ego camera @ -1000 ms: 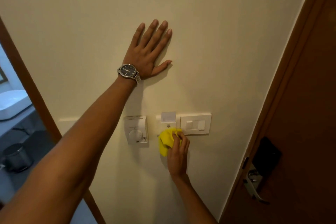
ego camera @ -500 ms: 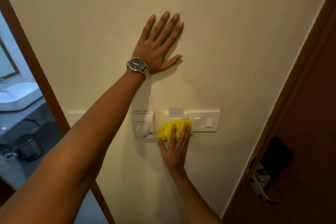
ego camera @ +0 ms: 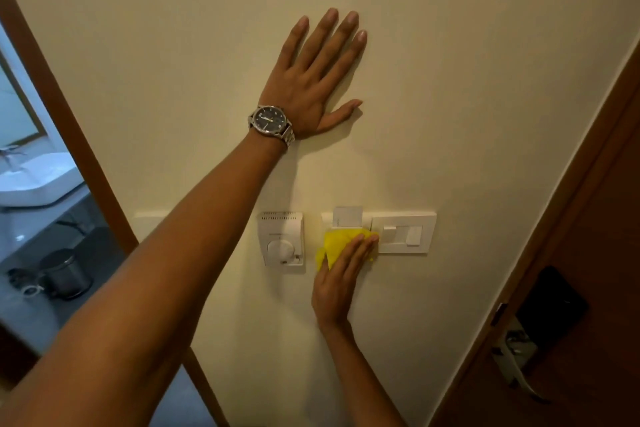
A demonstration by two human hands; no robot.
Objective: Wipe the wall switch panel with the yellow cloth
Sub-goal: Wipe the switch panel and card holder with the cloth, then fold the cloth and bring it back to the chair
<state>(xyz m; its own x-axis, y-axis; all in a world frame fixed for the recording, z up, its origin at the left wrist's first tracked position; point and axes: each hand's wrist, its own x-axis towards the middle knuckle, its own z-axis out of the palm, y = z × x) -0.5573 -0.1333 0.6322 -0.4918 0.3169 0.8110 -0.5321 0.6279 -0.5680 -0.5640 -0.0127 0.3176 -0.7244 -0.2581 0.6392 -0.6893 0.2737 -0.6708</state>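
A white wall switch panel (ego camera: 403, 232) with rocker switches is set in the cream wall, and a key-card slot with a white card (ego camera: 347, 217) adjoins its left side. My right hand (ego camera: 341, 279) presses the yellow cloth (ego camera: 334, 244) flat against the card-slot plate, fingertips touching the switch panel's left edge. The cloth hides most of that plate. My left hand (ego camera: 317, 80), with a wristwatch (ego camera: 270, 121), lies flat on the wall above, fingers spread, holding nothing.
A white thermostat with a round dial (ego camera: 282, 241) is mounted left of the cloth. A brown door with a lever handle (ego camera: 519, 369) stands at the right. At the left, a wooden door frame (ego camera: 69, 121) opens onto a bathroom with a sink (ego camera: 34, 180) and bin (ego camera: 65, 274).
My right hand has slid the cloth up from below the card slot and to the right, toward the switch panel. My left hand stays flat on the wall.
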